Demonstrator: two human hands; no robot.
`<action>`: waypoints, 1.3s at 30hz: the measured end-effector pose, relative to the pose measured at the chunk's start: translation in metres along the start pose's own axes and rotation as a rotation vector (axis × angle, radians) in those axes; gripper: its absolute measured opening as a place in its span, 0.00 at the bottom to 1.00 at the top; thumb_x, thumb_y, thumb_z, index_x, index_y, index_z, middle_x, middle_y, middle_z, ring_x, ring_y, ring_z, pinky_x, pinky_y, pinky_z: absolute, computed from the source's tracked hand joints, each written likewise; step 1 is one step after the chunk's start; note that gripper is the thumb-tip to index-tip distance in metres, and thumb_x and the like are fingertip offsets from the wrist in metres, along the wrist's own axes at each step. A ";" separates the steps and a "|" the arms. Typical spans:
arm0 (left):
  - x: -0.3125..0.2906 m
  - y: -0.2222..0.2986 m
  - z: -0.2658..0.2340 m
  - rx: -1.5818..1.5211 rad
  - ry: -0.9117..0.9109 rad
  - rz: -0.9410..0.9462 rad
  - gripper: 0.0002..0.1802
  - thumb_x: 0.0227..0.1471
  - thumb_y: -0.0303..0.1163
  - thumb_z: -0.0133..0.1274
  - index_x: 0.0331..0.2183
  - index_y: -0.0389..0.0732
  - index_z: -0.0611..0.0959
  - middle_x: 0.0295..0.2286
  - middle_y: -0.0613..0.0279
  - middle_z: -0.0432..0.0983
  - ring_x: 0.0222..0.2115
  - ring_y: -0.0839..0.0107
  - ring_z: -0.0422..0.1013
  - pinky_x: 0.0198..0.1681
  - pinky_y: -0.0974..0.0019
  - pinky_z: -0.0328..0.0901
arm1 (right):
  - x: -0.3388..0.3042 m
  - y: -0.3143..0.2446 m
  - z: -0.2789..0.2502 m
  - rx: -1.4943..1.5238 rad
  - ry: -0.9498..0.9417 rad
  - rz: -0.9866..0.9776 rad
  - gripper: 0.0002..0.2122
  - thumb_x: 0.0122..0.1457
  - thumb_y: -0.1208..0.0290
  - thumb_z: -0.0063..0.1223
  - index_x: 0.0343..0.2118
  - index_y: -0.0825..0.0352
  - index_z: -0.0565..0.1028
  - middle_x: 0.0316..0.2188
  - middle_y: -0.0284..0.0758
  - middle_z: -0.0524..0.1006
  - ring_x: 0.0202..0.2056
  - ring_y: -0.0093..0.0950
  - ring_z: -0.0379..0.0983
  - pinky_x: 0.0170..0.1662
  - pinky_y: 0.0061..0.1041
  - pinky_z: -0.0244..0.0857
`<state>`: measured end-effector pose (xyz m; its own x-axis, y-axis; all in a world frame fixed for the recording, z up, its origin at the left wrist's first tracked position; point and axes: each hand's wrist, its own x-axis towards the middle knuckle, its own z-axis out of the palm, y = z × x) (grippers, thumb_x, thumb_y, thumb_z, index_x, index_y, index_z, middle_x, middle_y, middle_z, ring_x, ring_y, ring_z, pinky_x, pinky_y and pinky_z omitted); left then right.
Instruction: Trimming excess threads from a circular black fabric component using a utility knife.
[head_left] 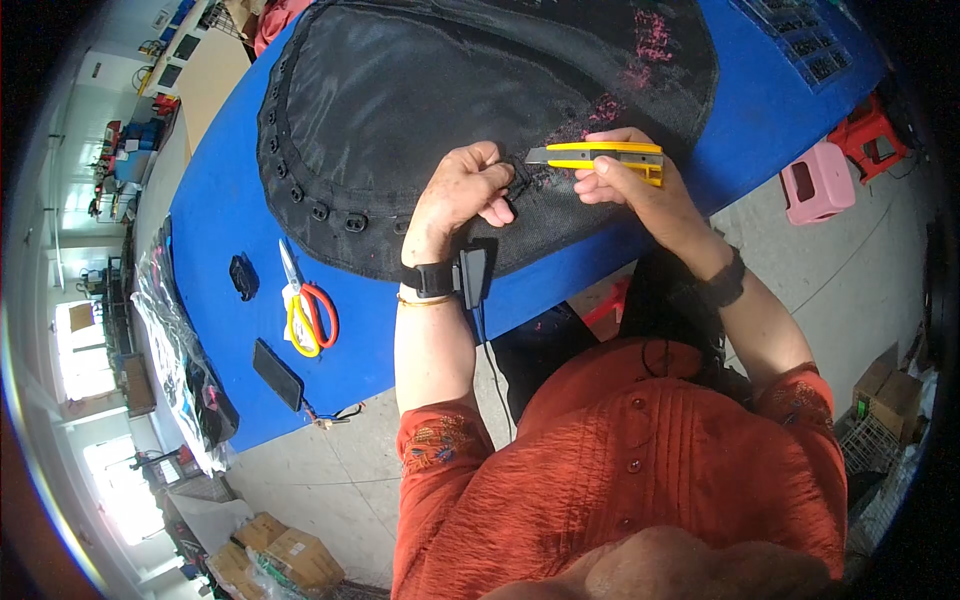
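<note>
My right hand [650, 185] grips a yellow box cutter [605, 158] with its blade out, pointing left. Just left of the blade tip, my left hand [463, 190] is closed, with thumb and fingers pinched at a small dark bit that I cannot make out against the cloth. Both hands are over the lower part of a large black fabric piece [400, 110] with a curved edge. Small black oval fittings [356, 222] run along its left rim. Bright pink thread bits [652, 35] are scattered on the fabric's right side.
The blue table [230, 370] carries scissors [310, 315] with red and yellow handles, a phone [278, 375], a small black item [242, 277] and a clear tray [800, 45] of small parts. Pink [818, 183] and red [868, 138] stools stand at right. Cardboard boxes [290, 555] lie on the floor.
</note>
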<state>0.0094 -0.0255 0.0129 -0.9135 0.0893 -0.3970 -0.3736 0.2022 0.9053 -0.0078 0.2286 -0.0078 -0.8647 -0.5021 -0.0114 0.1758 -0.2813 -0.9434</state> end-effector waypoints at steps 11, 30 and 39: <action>-0.002 0.002 0.000 0.004 0.005 -0.007 0.13 0.57 0.27 0.52 0.22 0.42 0.70 0.16 0.65 0.72 0.15 0.72 0.75 0.17 0.73 0.71 | 0.003 -0.002 0.004 -0.032 -0.024 0.012 0.15 0.64 0.70 0.51 0.52 0.68 0.69 0.40 0.43 0.77 0.40 0.30 0.79 0.44 0.27 0.77; -0.001 -0.001 -0.002 0.000 0.010 -0.022 0.11 0.58 0.27 0.51 0.24 0.40 0.70 0.18 0.64 0.72 0.14 0.72 0.74 0.16 0.73 0.69 | 0.008 -0.004 -0.001 0.031 -0.048 0.124 0.17 0.63 0.73 0.51 0.54 0.70 0.68 0.42 0.46 0.77 0.42 0.31 0.79 0.45 0.25 0.76; -0.003 0.002 0.001 0.006 0.016 -0.016 0.11 0.57 0.27 0.50 0.23 0.40 0.70 0.16 0.64 0.71 0.12 0.73 0.72 0.14 0.73 0.67 | 0.003 -0.006 -0.001 0.038 -0.046 0.130 0.18 0.62 0.70 0.53 0.53 0.71 0.69 0.43 0.45 0.77 0.42 0.32 0.79 0.47 0.26 0.76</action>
<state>0.0114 -0.0247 0.0155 -0.9099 0.0705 -0.4088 -0.3871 0.2098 0.8979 -0.0119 0.2292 -0.0024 -0.8115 -0.5726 -0.1164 0.3029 -0.2418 -0.9218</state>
